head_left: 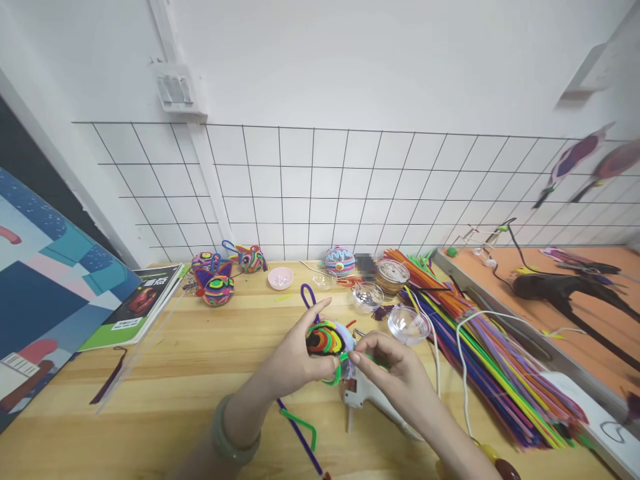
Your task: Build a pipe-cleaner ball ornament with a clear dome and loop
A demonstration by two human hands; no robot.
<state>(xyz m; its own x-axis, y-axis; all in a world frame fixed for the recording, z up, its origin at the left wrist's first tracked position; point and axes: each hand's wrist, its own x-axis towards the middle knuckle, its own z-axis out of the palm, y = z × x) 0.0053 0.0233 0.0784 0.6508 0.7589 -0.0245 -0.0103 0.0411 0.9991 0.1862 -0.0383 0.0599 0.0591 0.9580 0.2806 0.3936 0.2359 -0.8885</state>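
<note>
My left hand [290, 357] is wrapped round a ball ornament [329, 337] covered in coiled pipe cleaners of several colours. A purple loop [307, 293] sticks up from behind that hand. With thumb and forefinger together, my right hand [395, 367] pinches a green pipe cleaner [344, 365] at the ball's lower right side. Just below the ball lies a white glue gun [370, 395], partly hidden by my right hand. A purple pipe cleaner [303, 440] and a bent green one [305, 422] rest on the table near my left wrist.
Finished pipe-cleaner ornaments [218, 291] stand at the back left, beside a magazine [145, 307]. Clear plastic half-shells [409, 324] and a pink bowl [280, 279] lie behind my hands. At right are a bundle of pipe cleaners [480, 353], a white cord [463, 373] and an orange board [575, 313].
</note>
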